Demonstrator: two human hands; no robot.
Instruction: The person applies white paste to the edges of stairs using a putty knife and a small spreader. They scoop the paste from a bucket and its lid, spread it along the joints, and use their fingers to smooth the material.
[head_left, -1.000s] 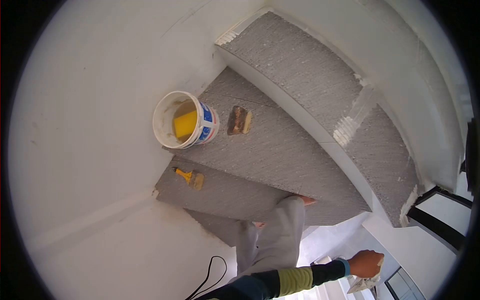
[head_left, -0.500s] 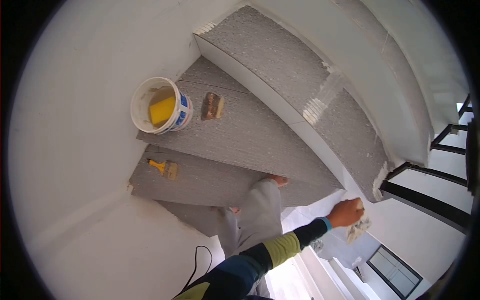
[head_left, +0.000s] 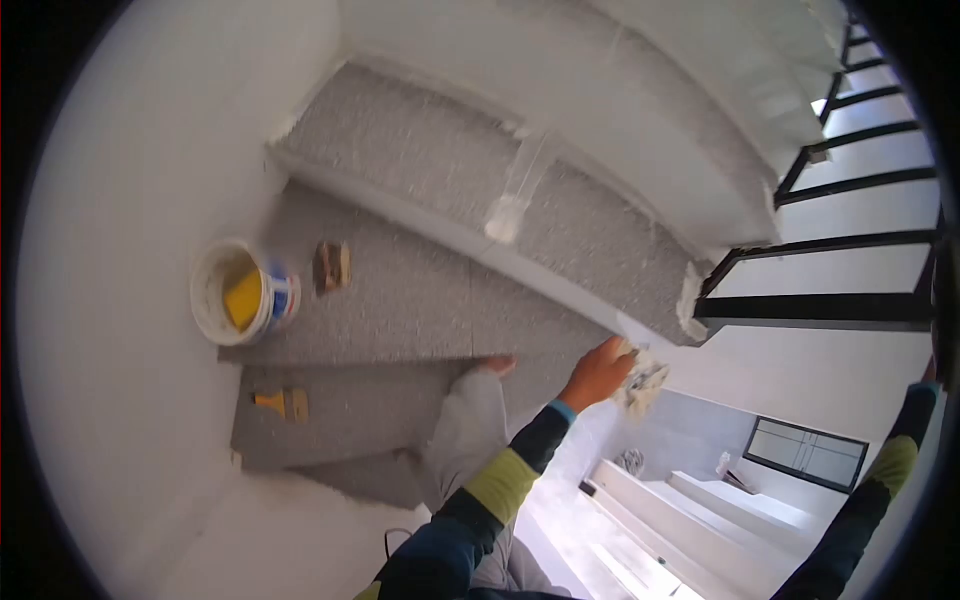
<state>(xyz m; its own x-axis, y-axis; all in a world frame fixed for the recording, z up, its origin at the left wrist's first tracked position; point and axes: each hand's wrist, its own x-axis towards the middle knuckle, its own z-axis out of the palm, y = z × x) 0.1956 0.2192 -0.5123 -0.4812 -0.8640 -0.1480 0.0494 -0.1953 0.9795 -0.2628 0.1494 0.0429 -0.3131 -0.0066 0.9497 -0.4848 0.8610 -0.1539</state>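
Note:
My left hand (head_left: 597, 373) is closed on a crumpled, stained cloth (head_left: 640, 380), which hangs past the edge of the grey steps. At the far right, my right arm reaches up to the black railing; only a sliver of my right hand (head_left: 932, 372) shows at the dark image border, its fingers hidden. A white bucket (head_left: 208, 295) with a yellow sponge (head_left: 243, 299) in it stands by the wall. Beside it on the same step lies a brown-stained block (head_left: 332, 267). One step lower rests a brush with a yellow handle (head_left: 282, 404).
Curved grey steps (head_left: 400, 130) rise toward the top, with a whitish patch (head_left: 506, 217) on one tread. The black railing (head_left: 815, 309) runs along the right. Below the stair edge are a lower floor and a dark-framed window (head_left: 806, 453). My bare foot (head_left: 498, 366) is on a step.
The view has shifted, with the bucket and steps now lower and farther left. My left hand, still holding the cloth, appears higher and more to the left. My right arm has come into view.

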